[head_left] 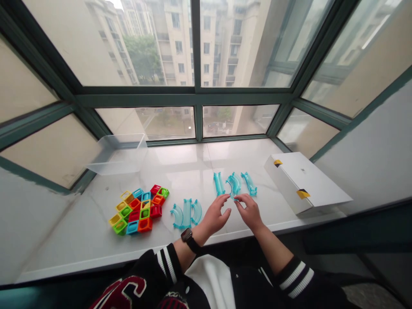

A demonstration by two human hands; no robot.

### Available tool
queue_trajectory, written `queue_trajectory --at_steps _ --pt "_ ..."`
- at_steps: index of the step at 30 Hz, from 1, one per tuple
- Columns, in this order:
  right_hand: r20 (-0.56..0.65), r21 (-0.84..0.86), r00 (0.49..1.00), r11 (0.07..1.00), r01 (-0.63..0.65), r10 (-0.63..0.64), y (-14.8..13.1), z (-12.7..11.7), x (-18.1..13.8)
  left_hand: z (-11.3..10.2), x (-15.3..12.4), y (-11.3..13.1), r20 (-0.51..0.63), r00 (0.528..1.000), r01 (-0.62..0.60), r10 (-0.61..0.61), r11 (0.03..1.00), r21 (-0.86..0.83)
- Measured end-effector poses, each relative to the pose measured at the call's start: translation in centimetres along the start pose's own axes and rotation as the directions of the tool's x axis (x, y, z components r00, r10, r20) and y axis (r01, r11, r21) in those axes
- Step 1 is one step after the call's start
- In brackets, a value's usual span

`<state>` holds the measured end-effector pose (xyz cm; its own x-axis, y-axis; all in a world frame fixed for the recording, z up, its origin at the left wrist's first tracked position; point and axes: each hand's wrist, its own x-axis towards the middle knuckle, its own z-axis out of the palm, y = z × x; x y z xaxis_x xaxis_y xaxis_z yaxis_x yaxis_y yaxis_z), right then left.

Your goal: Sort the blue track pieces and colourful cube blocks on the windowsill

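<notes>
Several turquoise pieces on white veined ledge; green-framed windows behind.

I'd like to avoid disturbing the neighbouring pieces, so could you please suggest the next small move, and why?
Perhaps nudge the curved track gently with the right hand: its fingertips are at the track's near end, and the straight track and slanted track lie close on either side.

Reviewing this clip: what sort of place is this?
Probably a bay window or enclosed balcony in an upper-floor home: green window frames stand around three sides of a white ledge, and tall buildings show outside, with the ground well below.
</notes>
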<state>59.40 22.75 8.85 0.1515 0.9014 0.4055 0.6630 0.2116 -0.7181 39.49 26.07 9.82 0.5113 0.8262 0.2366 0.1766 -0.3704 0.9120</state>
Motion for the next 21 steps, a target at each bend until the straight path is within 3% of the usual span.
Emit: queue_trajectory --at_steps 6,12,21 --pt "-0.034 -0.044 0.996 0.996 -0.079 0.077 2.5 0.6 2.2 2.3 3.7 -1.4 0.029 0.987 0.161 -0.158 0.980 -0.113" --pt "-0.051 -0.110 0.991 0.986 -0.129 0.124 5.0 0.4 4.4 4.2 7.1 -2.9 0.048 0.977 0.212 -0.207 0.966 -0.150" --pt "-0.029 -0.139 0.991 0.981 -0.136 0.133 6.7 0.7 5.6 5.6 8.4 -4.0 0.053 0.957 0.291 -0.286 0.948 -0.131"
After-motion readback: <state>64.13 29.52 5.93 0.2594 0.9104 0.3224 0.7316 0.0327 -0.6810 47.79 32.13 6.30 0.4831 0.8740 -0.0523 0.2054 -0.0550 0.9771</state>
